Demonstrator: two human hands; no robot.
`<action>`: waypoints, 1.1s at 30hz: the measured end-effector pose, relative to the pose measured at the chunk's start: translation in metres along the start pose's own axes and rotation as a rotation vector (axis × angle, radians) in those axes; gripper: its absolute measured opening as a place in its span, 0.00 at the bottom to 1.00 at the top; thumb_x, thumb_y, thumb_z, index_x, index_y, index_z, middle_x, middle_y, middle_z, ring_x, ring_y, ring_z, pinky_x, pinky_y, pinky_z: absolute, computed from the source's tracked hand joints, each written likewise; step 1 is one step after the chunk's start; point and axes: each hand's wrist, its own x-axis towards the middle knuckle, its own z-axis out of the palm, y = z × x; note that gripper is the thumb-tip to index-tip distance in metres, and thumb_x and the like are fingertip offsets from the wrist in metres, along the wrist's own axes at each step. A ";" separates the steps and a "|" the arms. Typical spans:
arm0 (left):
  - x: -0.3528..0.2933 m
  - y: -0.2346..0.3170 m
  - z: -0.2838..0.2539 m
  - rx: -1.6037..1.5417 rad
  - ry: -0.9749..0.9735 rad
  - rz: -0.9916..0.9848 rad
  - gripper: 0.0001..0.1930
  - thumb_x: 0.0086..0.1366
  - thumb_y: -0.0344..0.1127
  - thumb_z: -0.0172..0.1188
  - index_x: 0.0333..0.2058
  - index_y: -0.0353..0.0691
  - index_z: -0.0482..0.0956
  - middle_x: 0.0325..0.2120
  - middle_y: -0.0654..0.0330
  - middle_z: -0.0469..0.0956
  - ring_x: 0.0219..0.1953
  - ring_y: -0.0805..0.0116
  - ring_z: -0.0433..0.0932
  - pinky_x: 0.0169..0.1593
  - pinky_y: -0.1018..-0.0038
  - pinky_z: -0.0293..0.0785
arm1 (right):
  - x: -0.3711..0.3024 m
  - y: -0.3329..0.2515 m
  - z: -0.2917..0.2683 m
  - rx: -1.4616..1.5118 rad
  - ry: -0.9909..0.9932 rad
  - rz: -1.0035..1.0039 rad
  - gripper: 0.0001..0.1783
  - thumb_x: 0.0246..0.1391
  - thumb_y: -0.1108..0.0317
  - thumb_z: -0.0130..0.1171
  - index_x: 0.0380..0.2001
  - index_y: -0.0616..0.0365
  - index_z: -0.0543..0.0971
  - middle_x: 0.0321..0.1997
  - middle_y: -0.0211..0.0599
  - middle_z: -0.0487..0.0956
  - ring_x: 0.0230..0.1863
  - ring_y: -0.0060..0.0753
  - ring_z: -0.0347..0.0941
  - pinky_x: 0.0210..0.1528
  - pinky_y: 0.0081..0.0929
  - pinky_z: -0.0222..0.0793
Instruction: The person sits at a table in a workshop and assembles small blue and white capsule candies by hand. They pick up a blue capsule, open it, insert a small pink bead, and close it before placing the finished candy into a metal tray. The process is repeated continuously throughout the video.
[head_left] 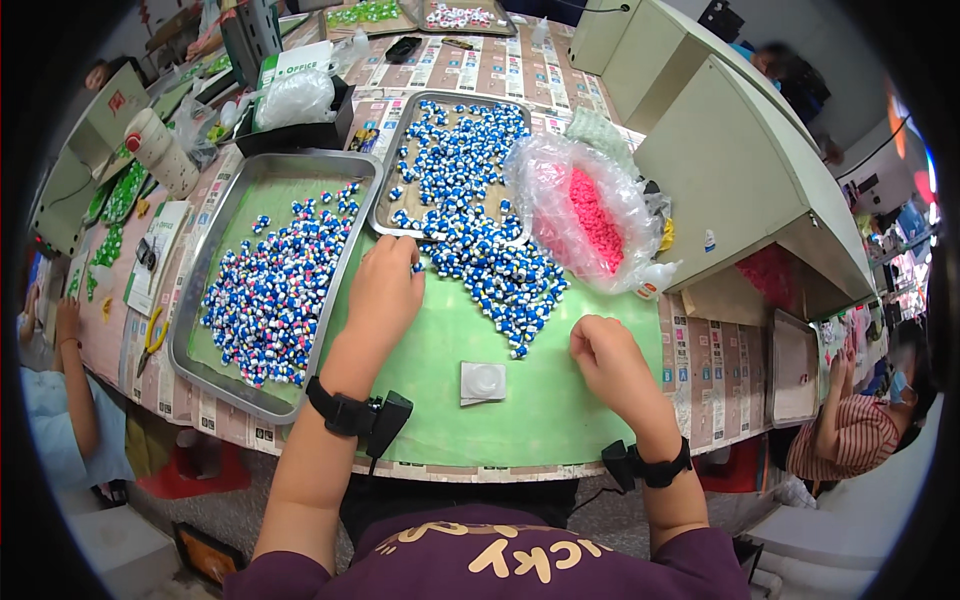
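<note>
My left hand is above the green mat, beside the near edge of the middle tray. Its fingers pinch a small blue-and-white piece. My right hand hovers on the right of the mat, fingers curled together; whatever its fingertips hold, if anything, is hidden. Between the hands, a heap of blue-and-white pieces spills from the middle metal tray onto the mat. Nearer to me lies a small white square block with a round, clear top.
On the left stands a metal tray of blue, white and pink pieces, with yellow-handled pliers beyond it. A plastic bag of pink pieces and a small bottle sit right of the heap. Pale cabinets border the right; other people work on both sides.
</note>
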 end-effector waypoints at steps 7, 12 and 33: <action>-0.021 0.032 -0.042 -0.494 -0.134 -0.112 0.04 0.58 0.23 0.59 0.32 0.34 0.74 0.32 0.59 0.76 0.32 0.69 0.78 0.35 0.76 0.74 | 0.001 -0.031 -0.023 0.521 0.122 0.075 0.09 0.47 0.86 0.56 0.30 0.62 0.70 0.31 0.38 0.74 0.34 0.33 0.73 0.39 0.25 0.69; -0.056 0.062 -0.067 -1.105 -0.399 -0.088 0.08 0.63 0.25 0.59 0.41 0.34 0.79 0.37 0.60 0.75 0.37 0.75 0.77 0.37 0.78 0.76 | 0.015 -0.078 -0.023 0.611 0.074 -0.204 0.11 0.46 0.86 0.59 0.30 0.61 0.70 0.34 0.37 0.75 0.34 0.33 0.73 0.37 0.26 0.69; -0.074 0.078 -0.073 -0.844 -0.095 0.269 0.05 0.55 0.22 0.65 0.32 0.36 0.82 0.31 0.60 0.74 0.30 0.73 0.76 0.31 0.78 0.72 | 0.008 -0.105 -0.003 1.083 0.033 0.037 0.11 0.53 0.82 0.60 0.29 0.58 0.68 0.37 0.36 0.75 0.40 0.23 0.71 0.42 0.21 0.68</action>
